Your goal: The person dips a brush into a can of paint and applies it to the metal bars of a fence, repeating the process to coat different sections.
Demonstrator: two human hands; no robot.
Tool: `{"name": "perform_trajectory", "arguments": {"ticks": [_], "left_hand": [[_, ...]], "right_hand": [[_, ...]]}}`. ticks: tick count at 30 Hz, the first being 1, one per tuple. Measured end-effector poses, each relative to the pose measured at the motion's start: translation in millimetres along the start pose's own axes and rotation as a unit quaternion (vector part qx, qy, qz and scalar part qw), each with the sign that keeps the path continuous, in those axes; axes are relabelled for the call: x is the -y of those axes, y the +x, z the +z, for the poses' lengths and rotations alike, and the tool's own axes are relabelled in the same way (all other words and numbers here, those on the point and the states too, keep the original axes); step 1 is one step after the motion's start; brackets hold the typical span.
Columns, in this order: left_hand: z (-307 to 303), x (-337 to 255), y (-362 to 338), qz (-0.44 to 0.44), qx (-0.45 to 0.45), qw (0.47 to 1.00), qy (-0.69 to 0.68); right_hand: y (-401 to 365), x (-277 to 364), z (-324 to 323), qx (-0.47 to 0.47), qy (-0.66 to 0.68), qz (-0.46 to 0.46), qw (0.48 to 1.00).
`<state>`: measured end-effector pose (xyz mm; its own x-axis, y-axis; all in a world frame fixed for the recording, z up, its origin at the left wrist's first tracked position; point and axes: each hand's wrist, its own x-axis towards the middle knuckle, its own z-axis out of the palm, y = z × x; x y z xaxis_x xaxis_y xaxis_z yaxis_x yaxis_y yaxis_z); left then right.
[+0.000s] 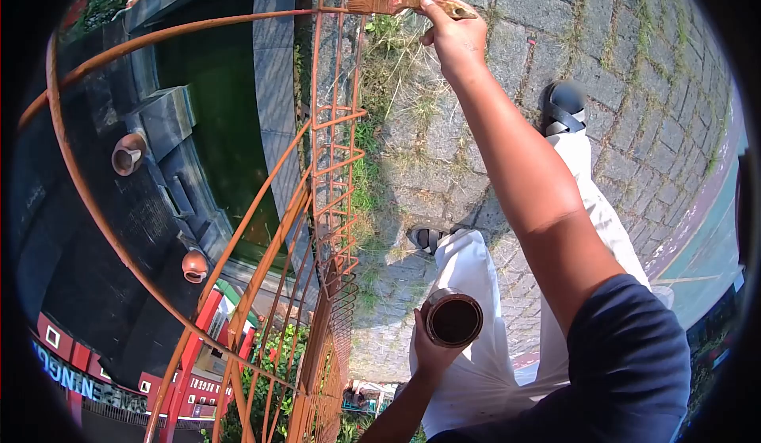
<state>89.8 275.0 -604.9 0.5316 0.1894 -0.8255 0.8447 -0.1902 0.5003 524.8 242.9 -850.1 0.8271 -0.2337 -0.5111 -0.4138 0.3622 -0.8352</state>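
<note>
Extending from 12 o'clock round to 6 o'clock along the left side: orange-brown metal frame [315, 142], with long curved rods, closely spaced bars and zigzag bracing. Standing directly between the paved strip and the area at 9 o'clock. Located beyond the frame at 9 o'clock: clay pot [128, 156], beside dark stonework. Located between 8 and 9 o'clock: second clay pot [195, 266], reddish. Visible at 10 o'clock: dark green area [214, 118] with grey edging. Visible at 7 o'clock, behind the bars: leafy plants [277, 348] with red spots.

Positioned at 12 o'clock: right hand [456, 31], closed around the handle of a paintbrush [376, 0]. Bristles stained orange-brown, pointing toward 11 o'clock and overlapping the upper bars in view; contact not determinable. Positioned at 5 o'clock: left hand [436, 352], grasping a round container [454, 320] from the side. Open at the top; filled with very dark contents, level not readable.

Laid from 12 to 3 o'clock: grey paving [626, 118], with grass in the joints. Placed on it: sandal [564, 106] at 2 o'clock and second sandal [428, 239] just below centre.

Mounted at 8 o'clock: sign [79, 376] with large pale letters, readable in part as "NING". Smaller lettering nearby too indistinct to read.
</note>
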Motion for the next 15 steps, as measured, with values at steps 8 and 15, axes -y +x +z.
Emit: {"name": "perform_trajectory", "arguments": {"ticks": [8,15], "left_hand": [[-2,-1,1,-0.028,-0.001,0.999,-0.025],[-1,14,-5,0.004,-0.01,1.0,0.018]], "right_hand": [[1,18,7,0.088,-0.02,-0.022,0.996],[54,-22,-21,0.008,-0.284,-0.135,0.949]]}}
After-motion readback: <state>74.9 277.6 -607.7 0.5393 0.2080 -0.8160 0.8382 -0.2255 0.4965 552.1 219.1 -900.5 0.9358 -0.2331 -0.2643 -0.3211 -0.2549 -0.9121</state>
